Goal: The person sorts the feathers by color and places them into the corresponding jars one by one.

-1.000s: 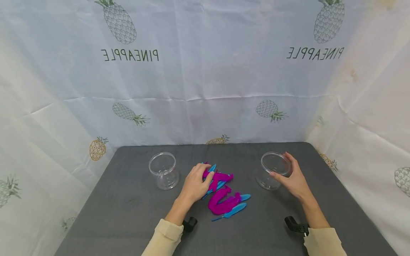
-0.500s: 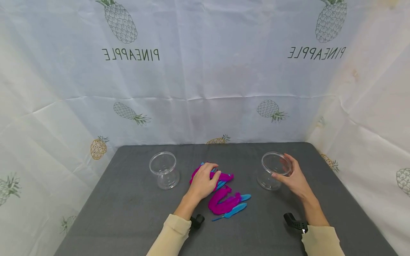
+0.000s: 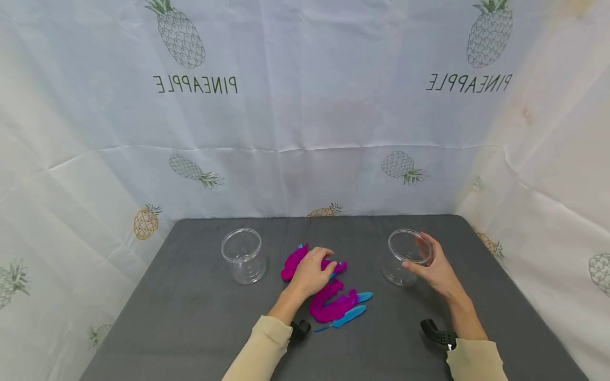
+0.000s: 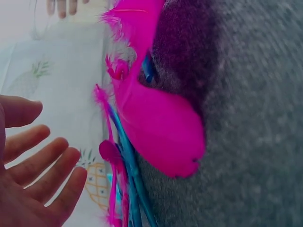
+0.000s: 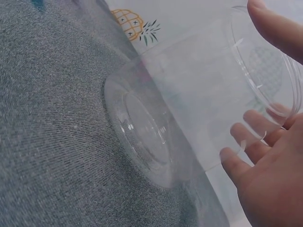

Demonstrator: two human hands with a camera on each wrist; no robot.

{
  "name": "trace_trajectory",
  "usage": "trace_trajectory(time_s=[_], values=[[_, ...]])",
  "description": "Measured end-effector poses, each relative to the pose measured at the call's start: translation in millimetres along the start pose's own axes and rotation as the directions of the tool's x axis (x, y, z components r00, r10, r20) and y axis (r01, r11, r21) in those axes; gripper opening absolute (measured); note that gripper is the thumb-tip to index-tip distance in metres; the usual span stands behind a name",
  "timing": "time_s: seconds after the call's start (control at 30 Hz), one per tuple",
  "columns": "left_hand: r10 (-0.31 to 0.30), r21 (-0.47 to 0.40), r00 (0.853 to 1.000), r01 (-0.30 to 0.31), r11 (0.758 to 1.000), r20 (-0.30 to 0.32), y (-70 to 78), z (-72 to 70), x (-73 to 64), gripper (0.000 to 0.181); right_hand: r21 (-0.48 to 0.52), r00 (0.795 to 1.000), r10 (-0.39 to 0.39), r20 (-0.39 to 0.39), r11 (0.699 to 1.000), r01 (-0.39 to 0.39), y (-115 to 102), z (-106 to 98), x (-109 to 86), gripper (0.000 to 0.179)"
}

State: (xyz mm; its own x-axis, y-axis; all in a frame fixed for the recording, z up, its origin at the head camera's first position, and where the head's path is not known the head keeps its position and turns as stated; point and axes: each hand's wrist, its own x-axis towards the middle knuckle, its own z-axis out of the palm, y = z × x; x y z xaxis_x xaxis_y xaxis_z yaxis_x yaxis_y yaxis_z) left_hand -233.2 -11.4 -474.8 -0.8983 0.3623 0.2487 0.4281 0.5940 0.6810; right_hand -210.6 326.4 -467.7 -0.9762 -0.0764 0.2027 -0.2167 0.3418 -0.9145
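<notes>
My left hand [image 3: 312, 272] is over a loose pile of feathers in the middle of the table, its fingers relaxed and holding nothing. Curled magenta feathers [image 3: 333, 309] and slim blue feathers [image 3: 351, 314] show around it; the hand covers part of the pile. In the left wrist view, a broad magenta feather [image 4: 161, 127] lies apart from the spread fingers [image 4: 45, 179]. On the right, my right hand [image 3: 438, 272] grips a clear jar [image 3: 397, 267] near its rim, thumb in front and fingers behind. The jar stands upright, and its inside shows nothing in the right wrist view.
A second clear jar [image 3: 245, 259] stands upright to the left of the feathers. Everything rests on a dark grey tabletop [image 3: 190, 317]. Behind it hangs a white curtain [image 3: 305, 116] printed with pineapples, which also runs along both sides.
My left hand has shifted to the right across the feathers, leaving a magenta feather uncovered on the pile's left side. The right hand stays on its jar.
</notes>
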Motion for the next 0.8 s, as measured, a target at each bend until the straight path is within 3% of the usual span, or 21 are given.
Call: trace_trajectory(time_s=[0.37, 0.8], values=[[-0.004, 0.136, 0.998, -0.005, 0.991, 0.065, 5.3, 8.7, 11.3, 0.026, -0.021, 0.999, 0.032, 0.038, 0.999, -0.031, 0.1, -0.5, -0.2, 0.098], [0.018, 0.282, 0.993, -0.050, 0.958, 0.118, 5.4, 24.5, 23.5, 0.018, 0.053, 0.994, 0.005, 0.107, 0.999, -0.010, -1.6, 4.8, 3.7, 0.095]])
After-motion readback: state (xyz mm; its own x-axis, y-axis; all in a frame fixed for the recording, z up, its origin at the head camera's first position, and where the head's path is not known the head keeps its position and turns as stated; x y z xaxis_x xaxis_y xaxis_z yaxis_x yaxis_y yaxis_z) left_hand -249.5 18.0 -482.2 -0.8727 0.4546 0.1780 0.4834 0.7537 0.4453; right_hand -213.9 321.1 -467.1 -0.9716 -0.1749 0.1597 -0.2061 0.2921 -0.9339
